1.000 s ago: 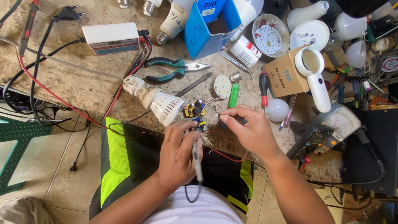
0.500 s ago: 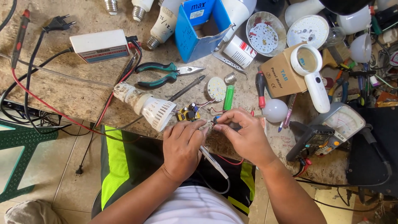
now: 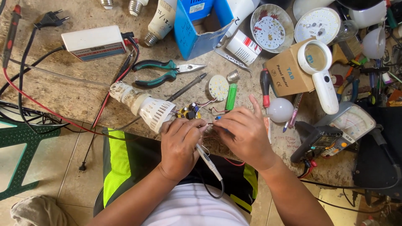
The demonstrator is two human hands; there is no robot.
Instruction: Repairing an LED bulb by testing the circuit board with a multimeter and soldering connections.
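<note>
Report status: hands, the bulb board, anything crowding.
Left hand grips pen-like iron. Right hand pinches wires at circuit board. White bulb housing touches left fingers; green cylinder close by.

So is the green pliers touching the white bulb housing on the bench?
Apart. The head view shows bare benchtop between the green pliers and the white bulb housing, which lies below them.

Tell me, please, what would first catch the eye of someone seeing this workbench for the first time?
The two hands meet at the bench's near edge: the left hand holds a thin white pen-shaped tool with a dark cord, and the right hand pinches something small beside it. Just left of them lies a white ribbed lamp housing next to a small yellow circuit board. Behind, green-handled pliers and an open blue cardboard box stand out in the clutter.
</note>
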